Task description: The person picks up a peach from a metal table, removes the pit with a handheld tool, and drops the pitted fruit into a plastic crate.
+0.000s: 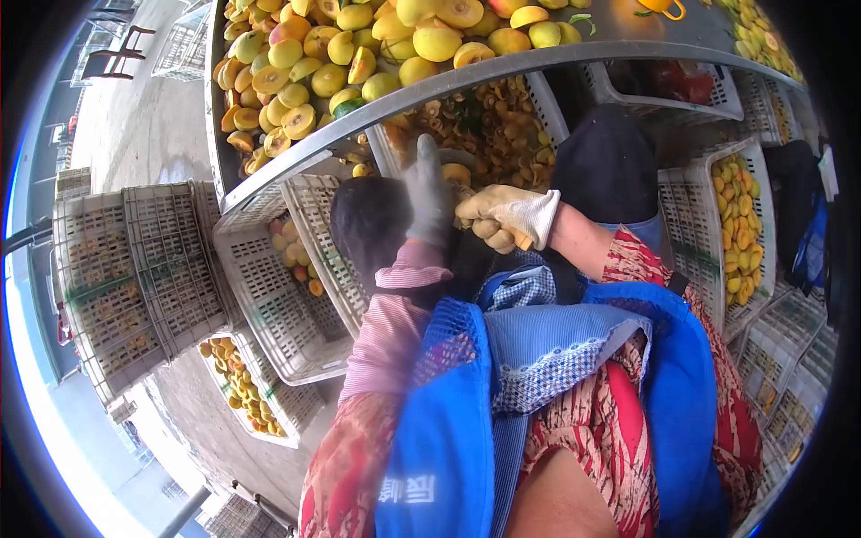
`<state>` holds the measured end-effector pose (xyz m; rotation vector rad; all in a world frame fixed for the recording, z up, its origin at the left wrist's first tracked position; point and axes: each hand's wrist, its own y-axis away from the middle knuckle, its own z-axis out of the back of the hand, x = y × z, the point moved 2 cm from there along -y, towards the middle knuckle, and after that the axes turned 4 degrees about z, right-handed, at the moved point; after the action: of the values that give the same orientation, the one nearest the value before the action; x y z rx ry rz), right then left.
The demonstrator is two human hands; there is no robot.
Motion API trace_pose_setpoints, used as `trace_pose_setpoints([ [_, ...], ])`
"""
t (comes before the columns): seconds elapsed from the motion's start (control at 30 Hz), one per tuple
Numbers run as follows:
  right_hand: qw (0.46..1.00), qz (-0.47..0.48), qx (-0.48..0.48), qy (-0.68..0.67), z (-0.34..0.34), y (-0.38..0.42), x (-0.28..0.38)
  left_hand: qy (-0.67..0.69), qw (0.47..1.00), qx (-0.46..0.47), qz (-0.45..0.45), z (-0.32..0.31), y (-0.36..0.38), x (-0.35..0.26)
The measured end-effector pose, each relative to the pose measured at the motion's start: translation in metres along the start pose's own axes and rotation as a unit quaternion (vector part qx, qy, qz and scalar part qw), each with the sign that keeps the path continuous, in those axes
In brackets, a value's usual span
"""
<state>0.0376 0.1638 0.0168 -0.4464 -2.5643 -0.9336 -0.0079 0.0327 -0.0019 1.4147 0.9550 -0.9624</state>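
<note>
My left hand (pixel 429 199), in a grey glove, is closed with its thumb up. At its inner side, between both hands, shows a cut peach half (pixel 456 172), which the left fingers seem to grip. My right hand (pixel 509 215), in a cream glove, is a fist close beside it. A short orange-tan handle (pixel 523 239) sticks out below that fist; the tool's other end is hidden. Beneath the hands stands a crate (pixel 549 109) of brownish peach pits and scraps (pixel 493 125). Ahead, whole and halved yellow peaches (pixel 359 63) are heaped on a metal table (pixel 619 52).
On my left stand an inclined white crate (pixel 260 247) with some peaches, stacked crates (pixel 148 269), and a floor crate of halves (pixel 240 386). Right, another crate holds peach halves (pixel 740 229), with a person's dark-clothed leg (pixel 794 193) beyond. An orange-yellow handled object (pixel 665 9) lies on the table.
</note>
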Motion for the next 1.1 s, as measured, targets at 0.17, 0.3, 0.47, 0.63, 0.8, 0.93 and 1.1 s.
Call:
trace_pose_setpoints([
  [0.17, 0.958, 0.031, -0.093, 0.270, 0.000, 0.002, 0.008, 0.100, 0.995, 0.006, 0.018, -0.003, -0.004, 0.012],
  [0.3, 0.741, 0.115, -0.218, 0.624, -0.002, -0.002, 0.016, 0.155, 0.986, -0.027, 0.047, -0.005, -0.001, 0.018],
  [0.47, 0.619, 0.078, -0.252, 0.739, 0.005, -0.021, 0.017, 0.255, 0.962, -0.082, 0.060, 0.015, -0.041, 0.093],
  [0.63, 0.607, 0.078, -0.315, 0.726, 0.004, -0.034, 0.020, 0.227, 0.968, -0.107, 0.005, 0.020, -0.051, 0.105],
  [0.8, 0.623, 0.190, -0.394, 0.648, 0.063, -0.036, -0.023, -0.012, 0.973, -0.142, -0.183, 0.027, -0.041, 0.070],
  [0.93, 0.560, 0.096, -0.240, 0.787, 0.084, -0.048, -0.032, -0.145, 0.910, -0.235, -0.309, 0.049, 0.002, -0.029],
  [1.1, 0.475, 0.054, -0.176, 0.861, 0.057, -0.041, -0.034, -0.255, 0.819, -0.458, -0.234, 0.208, 0.010, -0.086],
])
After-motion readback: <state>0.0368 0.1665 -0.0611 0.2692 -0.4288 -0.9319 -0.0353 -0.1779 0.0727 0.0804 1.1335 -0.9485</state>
